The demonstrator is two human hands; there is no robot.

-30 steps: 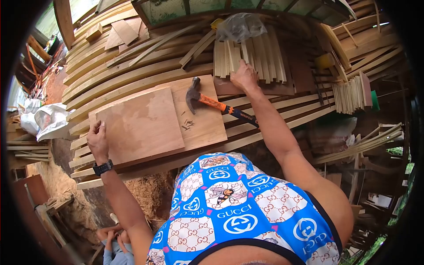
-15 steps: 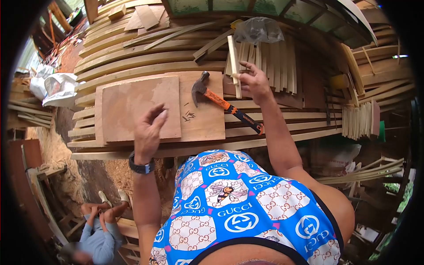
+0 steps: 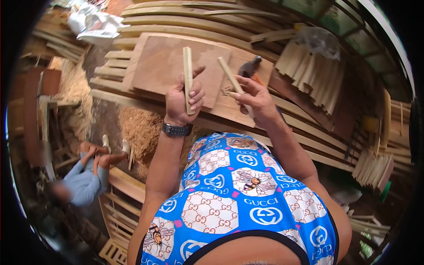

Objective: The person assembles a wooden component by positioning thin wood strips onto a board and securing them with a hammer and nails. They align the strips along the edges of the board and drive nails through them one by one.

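Head view: one picture, looking down past a blue patterned shirt (image 3: 229, 198) at two raised hands above a plywood board.
Left hand: the left hand (image 3: 186, 99) is closed around one wooden slat (image 3: 187, 75), held nearly upright; the slat's top end stands over the plywood board (image 3: 168, 62), its lower end pokes out below the fingers.
Wrist: one black watch (image 3: 176, 130) sits just below that hand.
Right hand: the right hand (image 3: 254, 99) pinches a second slat (image 3: 229, 75) between thumb and fingers; this slat tilts, its upper end leaning toward the first slat, over the right edge of the board.
Slats in hand: two, one per hand, apart from each other.
Hammer: one hammer (image 3: 249, 68) lies just right of the board; only the dark head and a bit of orange handle show behind the right hand.
Board: one smaller sheet lying on a wider sheet (image 3: 247, 110), both resting on long planks (image 3: 176, 20).
Loose slats: a fanned pile (image 3: 313, 75) lies to the right of the board, count unclear.
Plastic bag: one clear bag (image 3: 316, 39) lies above that pile.
Sawdust: a heap (image 3: 141, 128) lies below the board's near edge.
Other person: one person in light blue (image 3: 84, 181) sits on the ground, well below and left of the board.
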